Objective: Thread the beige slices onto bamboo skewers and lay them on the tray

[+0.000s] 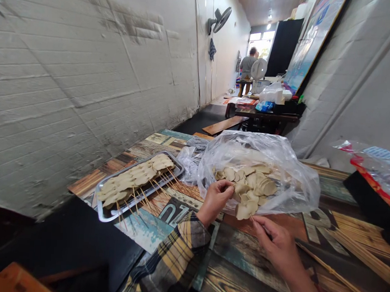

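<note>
My right hand [277,241] is closed in a pinch on a thin wooden skewer [252,218]. Pale, greyish-beige round slices [246,209] are threaded at the skewer's far end. At the near left side of the clear plastic bag [298,187], my left hand [215,200] has thumb and forefinger pressed together on the edge of a slice [236,193]. Inside the bag's wide mouth lies a loose pile of similar slices [262,183]. To the left, a metal tray [105,216] carries rows of filled skewers [136,177], their bare sticks pointing toward me over its rim.
Bare wooden sticks [366,258] lie on the patterned table [237,263] at the right. A red-edged plastic package [378,175] sits at the far right. Behind the tray are crumpled plastic [190,163] and a grey cloth [198,142]. A person [249,63] stands far back.
</note>
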Tool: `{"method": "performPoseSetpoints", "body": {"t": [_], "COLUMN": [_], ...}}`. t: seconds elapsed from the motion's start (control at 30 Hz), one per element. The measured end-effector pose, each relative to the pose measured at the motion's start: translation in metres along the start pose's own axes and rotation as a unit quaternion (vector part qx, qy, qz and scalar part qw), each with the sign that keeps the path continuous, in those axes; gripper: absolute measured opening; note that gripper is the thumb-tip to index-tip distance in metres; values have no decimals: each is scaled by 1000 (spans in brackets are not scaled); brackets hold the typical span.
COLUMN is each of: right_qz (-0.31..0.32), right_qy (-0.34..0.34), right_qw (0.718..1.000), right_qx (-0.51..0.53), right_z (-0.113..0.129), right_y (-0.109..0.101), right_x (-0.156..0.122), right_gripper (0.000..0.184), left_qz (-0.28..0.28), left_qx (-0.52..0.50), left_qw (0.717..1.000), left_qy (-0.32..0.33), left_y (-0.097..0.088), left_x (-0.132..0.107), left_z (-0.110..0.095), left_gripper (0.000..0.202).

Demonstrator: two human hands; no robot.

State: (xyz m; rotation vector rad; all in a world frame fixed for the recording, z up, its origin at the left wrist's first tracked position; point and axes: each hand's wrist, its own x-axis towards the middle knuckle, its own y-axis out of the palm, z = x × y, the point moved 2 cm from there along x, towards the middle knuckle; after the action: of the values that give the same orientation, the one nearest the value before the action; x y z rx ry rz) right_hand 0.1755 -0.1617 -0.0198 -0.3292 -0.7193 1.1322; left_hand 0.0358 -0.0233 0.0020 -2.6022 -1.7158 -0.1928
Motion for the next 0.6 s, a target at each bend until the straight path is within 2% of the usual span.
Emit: {"method": "performPoseSetpoints", "body": {"t": [0.17, 0.4, 0.5, 0.6], "right_qz": [2, 3, 5, 12], "right_qy": [11, 20, 26, 35], "right_qw": [1000, 1000, 999, 999], "right_qx": [6, 15, 26, 40], "right_z": [7, 7, 6, 7], "right_y": [0, 2, 3, 3], "right_x": [0, 0, 1, 1], "right_gripper": [34, 37, 38, 37], "left_qz": [-7, 25, 43, 45], "left_qx": [51, 43, -11, -126], "left_qw": [998, 999, 999, 987], "left_qy": [29, 9, -22, -86], "left_y": [-1, 0, 2, 3], "left_x": [2, 2, 0, -1], "left_z": [2, 1, 0, -2], "left_gripper": [18, 22, 24, 30]}}
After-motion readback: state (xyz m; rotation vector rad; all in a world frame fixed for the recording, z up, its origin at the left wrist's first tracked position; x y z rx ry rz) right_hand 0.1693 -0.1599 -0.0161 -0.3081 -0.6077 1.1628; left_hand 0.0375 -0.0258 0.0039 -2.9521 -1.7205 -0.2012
